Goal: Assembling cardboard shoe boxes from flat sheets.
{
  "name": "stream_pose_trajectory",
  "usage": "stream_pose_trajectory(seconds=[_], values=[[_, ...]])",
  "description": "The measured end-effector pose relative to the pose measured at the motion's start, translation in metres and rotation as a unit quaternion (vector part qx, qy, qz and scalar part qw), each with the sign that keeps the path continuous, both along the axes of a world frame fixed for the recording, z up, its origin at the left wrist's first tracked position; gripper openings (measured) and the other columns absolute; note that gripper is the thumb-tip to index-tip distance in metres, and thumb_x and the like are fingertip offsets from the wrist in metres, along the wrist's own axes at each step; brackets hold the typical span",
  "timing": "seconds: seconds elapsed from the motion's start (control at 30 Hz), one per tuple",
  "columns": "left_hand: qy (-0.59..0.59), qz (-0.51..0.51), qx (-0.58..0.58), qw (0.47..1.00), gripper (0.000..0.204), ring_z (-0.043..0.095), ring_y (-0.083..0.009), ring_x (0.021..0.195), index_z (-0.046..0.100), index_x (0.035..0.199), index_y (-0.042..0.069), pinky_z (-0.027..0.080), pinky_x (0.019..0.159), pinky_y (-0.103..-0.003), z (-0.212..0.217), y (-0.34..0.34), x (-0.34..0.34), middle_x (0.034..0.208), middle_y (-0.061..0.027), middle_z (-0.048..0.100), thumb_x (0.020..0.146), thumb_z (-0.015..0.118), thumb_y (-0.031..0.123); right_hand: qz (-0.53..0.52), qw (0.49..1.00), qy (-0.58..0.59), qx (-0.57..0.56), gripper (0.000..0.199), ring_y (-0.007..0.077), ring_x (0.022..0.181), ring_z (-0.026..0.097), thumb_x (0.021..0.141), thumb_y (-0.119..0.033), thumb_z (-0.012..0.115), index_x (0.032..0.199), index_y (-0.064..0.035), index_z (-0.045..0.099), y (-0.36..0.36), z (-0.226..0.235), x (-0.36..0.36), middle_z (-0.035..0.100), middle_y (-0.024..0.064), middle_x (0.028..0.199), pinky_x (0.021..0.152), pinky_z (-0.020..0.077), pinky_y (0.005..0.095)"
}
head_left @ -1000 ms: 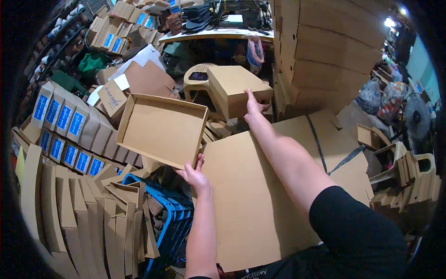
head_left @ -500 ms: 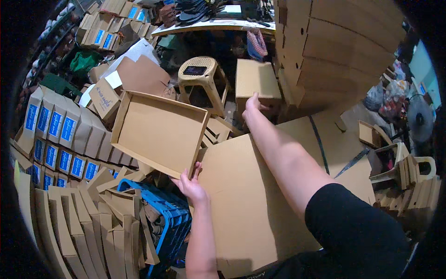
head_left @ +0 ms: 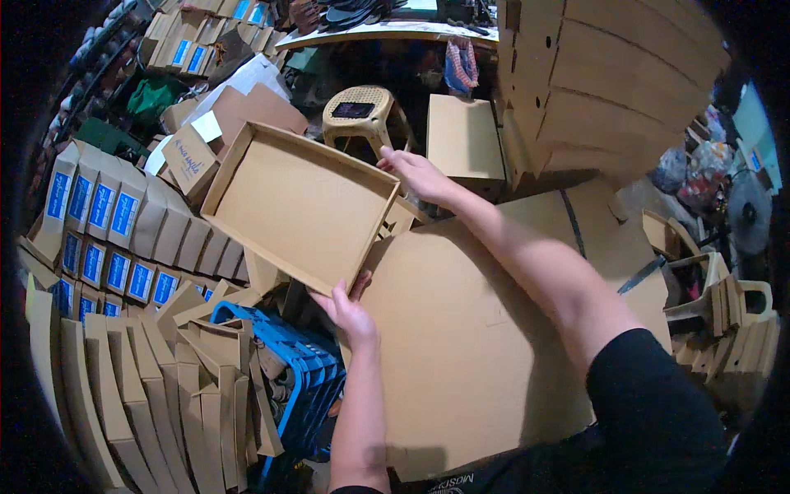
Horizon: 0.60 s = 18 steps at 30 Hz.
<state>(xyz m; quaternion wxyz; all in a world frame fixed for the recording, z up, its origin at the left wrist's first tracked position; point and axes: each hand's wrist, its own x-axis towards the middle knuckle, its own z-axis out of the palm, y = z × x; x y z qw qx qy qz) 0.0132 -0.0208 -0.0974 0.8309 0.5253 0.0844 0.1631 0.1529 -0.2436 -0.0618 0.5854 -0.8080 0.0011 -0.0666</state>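
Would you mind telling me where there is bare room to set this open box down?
The large flat cardboard sheet is bare between the left hand and the right forearm, which lies across it. The open cardboard box is itself empty. Crowded: folded box rows left, blue crate and flat blanks below, stool beyond.
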Motion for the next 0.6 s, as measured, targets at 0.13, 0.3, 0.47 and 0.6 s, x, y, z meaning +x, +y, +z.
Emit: stream_pose_trajectory(seconds=[0.13, 0.3, 0.47, 0.6], values=[[-0.009, -0.008, -0.001, 1.000, 0.075, 0.058, -0.0318, 0.117, 0.007, 0.159, 0.009, 0.052, 0.097, -0.044, 0.020, -0.009, -0.010, 0.148, -0.0200, 0.041, 0.095, 0.046, 0.010, 0.152, 0.958, 0.086, 0.227, 0.062, 0.0154, 0.097, 0.064, 0.101, -0.060, 0.045, 0.135, -0.0080, 0.055, -0.002, 0.050, -0.089, 0.064, 0.0041, 0.107, 0.081, 0.0499, 0.0307], [-0.125, -0.054, 0.168, 0.976, 0.082, 0.034, -0.0323, 0.141, 0.003, 0.158, 0.001, 0.027, 0.117, -0.046, 0.006, -0.016, -0.017, 0.156, -0.0217, 0.028, 0.094, 0.050, 0.019, 0.054, 0.965, 0.021, 0.254, 0.054, 0.0157, 0.097, 0.065, 0.097, -0.027, 0.067, 0.143, -0.0090, 0.044, -0.033, 0.053, -0.148, 0.061, 0.0094, 0.114, 0.075, 0.0605, 0.0335], [-0.352, -0.088, 0.479, 0.799, 0.078, 0.026, -0.0387, 0.147, 0.025, 0.153, -0.006, 0.020, 0.121, -0.047, -0.025, -0.005, -0.009, 0.159, -0.0240, 0.025, 0.093, 0.058, 0.031, -0.058, 0.951, -0.100, 0.287, 0.045, 0.0175, 0.101, 0.061, 0.100, -0.022, 0.060, 0.141, -0.0092, 0.047, -0.070, 0.087, -0.224, 0.058, 0.0082, 0.115, 0.077, 0.0622, 0.0368], [-0.153, -0.314, 0.602, 0.718, 0.086, 0.035, -0.0432, 0.140, 0.042, 0.145, -0.002, 0.025, 0.119, -0.049, 0.060, -0.039, -0.006, 0.149, -0.0252, 0.041, 0.085, 0.070, 0.052, -0.306, 0.907, -0.183, 0.226, 0.038, 0.0154, 0.107, 0.057, 0.100, -0.031, 0.053, 0.123, -0.0028, 0.062, -0.146, 0.097, -0.300, 0.063, 0.0067, 0.114, 0.098, 0.0436, 0.0294]])
